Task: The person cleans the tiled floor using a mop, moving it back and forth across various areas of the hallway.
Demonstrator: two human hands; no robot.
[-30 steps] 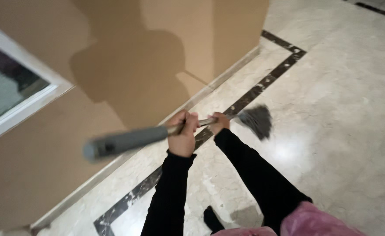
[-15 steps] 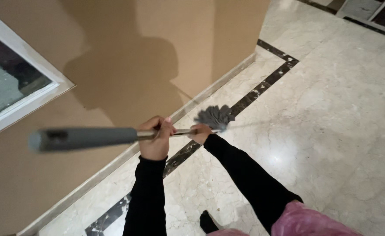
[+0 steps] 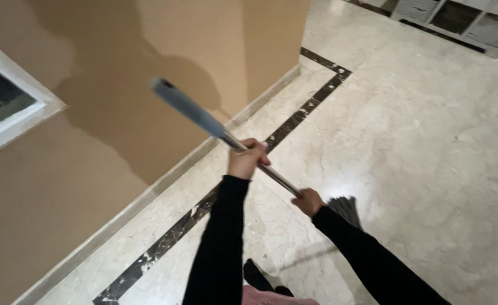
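I hold a mop with a grey grip and a metal shaft (image 3: 195, 114). My left hand (image 3: 245, 160) is closed around the shaft just below the grey grip. My right hand (image 3: 307, 201) grips the shaft lower down, close to the dark grey stringy mop head (image 3: 346, 209), which rests on the marble floor and is partly hidden behind my right arm. Both arms wear black sleeves. The handle tilts up and to the left, its end in front of the tan wall.
A tan wall (image 3: 119, 85) with a white-framed window (image 3: 11, 113) stands to the left, with a pale skirting board (image 3: 164, 175) along its foot. The beige marble floor (image 3: 429, 141) has a black inlay stripe (image 3: 294, 118). White shelving (image 3: 458, 22) stands at the top right. My dark-socked foot (image 3: 257, 277) is below.
The mop head swung from near the black stripe back toward me and to the right. The handle went from level to steeply tilted, and my hands moved further apart along the shaft.
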